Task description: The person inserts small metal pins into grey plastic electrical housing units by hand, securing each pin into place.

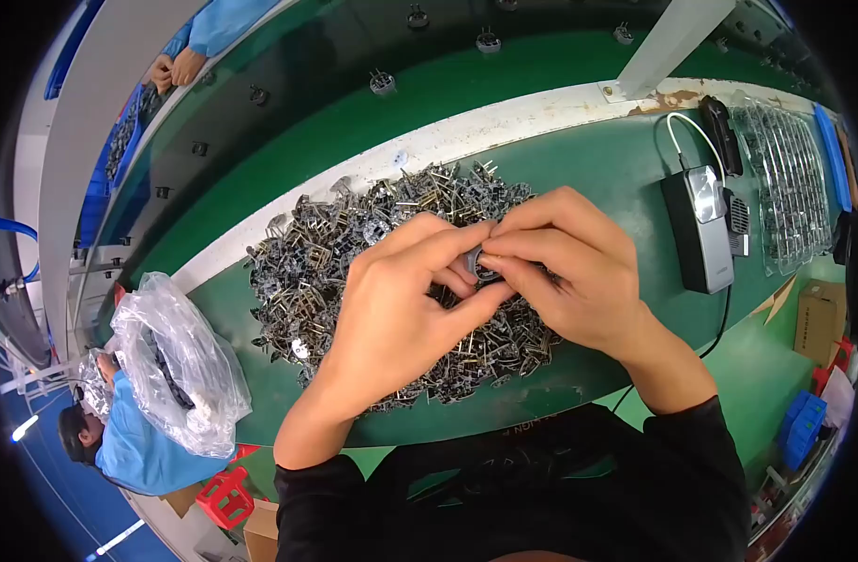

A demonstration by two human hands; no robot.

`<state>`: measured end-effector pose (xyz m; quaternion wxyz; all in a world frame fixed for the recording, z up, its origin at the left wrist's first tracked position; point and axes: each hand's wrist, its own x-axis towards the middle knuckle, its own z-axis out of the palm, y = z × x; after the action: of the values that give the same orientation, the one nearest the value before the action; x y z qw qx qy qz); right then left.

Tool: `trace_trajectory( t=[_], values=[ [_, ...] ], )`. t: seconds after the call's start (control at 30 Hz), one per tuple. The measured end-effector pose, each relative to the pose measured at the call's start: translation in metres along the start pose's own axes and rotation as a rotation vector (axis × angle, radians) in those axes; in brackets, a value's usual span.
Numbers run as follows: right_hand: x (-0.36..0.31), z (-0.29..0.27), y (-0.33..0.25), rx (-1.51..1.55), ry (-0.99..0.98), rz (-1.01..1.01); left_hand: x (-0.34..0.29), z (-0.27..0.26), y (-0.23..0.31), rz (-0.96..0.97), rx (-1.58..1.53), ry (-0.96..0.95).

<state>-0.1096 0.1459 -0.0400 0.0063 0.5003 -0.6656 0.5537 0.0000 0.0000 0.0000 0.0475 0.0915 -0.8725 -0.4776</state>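
Note:
Both my hands meet over the middle of the bench, closed around one small dark plug part [486, 270]. My left hand [396, 298] grips it from the left between thumb and fingers. From the right, my right hand [583, 272] pinches the same part with thumb and forefinger. Fingers cover most of it, so its pins cannot be made out. Under and around my hands spreads a large heap of loose plug parts [302, 258], dark plastic pieces with shiny metal prongs.
Beyond the green bench [626, 169] runs a green conveyor belt [344, 103] carrying spaced-out parts. A black-and-silver device [701, 229] with cables and a clear blister tray [785, 187] lie right. A plastic bag [180, 365] stands left near a co-worker in blue [157, 445]; another person's hands [176, 70] show far left.

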Motion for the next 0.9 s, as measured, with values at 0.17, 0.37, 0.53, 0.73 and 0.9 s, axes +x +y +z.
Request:
trace_trajectory(
  t=[0.17,0.37,0.53,0.73,0.9],
  values=[
    [0.008,-0.013,-0.001,-0.029,-0.023,-0.028,0.008,-0.013,-0.001,-0.061,-0.198,0.053],
    [0.01,-0.045,0.051,-0.246,-0.018,0.183,0.088,-0.107,-0.084,-0.251,0.237,0.464],
    [0.016,-0.045,0.049,-0.352,-0.31,0.214,0.102,-0.138,-0.182,-0.351,0.21,0.503],
    [0.007,-0.046,0.036,-0.369,-0.405,0.392,0.056,-0.121,-0.124,-0.245,0.392,0.716],
    [0.007,-0.054,0.043,-0.306,-0.394,0.455,-0.086,-0.16,-0.084,-0.369,0.497,1.167]
  ],
)
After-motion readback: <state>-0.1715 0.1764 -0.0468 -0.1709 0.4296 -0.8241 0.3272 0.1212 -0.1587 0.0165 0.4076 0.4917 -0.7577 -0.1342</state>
